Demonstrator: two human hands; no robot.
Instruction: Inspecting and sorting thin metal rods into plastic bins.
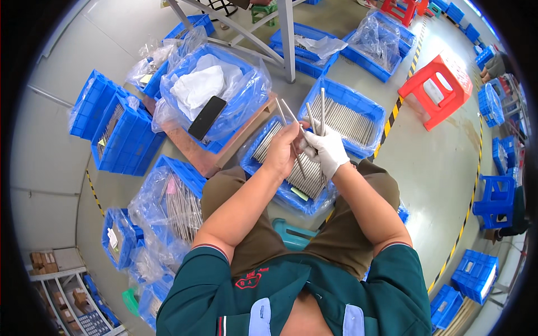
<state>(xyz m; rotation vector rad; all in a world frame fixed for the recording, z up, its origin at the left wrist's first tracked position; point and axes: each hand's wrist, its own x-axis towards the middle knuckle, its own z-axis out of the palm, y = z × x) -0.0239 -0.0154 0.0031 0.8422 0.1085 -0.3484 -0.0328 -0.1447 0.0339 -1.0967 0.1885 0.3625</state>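
The person sits over a blue crate (263, 168) on the floor, both hands raised just above it and close together. The bare left hand (282, 150) has its grip closed around a few thin metal rods (287, 112) that fan upward and away from the fingers, while the white-gloved right hand (328, 148) holds another pair of rods (321, 106) nearly upright, its grip pinched narrow around their lower part. To handle this well, it seems best to keep the rods parallel and gripped near one end, so the free tips do not cross or snag on the plastic liner of the crate, and to keep the two bundles apart until each is squared up; a loose pinch would probably let a rod slide out, since they look smooth. The rods are long, straight, slender and silvery grey, with a dull shine, all much alike in length. Many more lie side by side in the crate under the hands and in a second blue crate (367, 106) just beyond it. On the floor to the left stands a lined blue bin (246, 106) with white wrapping and a dark phone (207, 116) on top; a red stool (440, 89) stands well off to the right.
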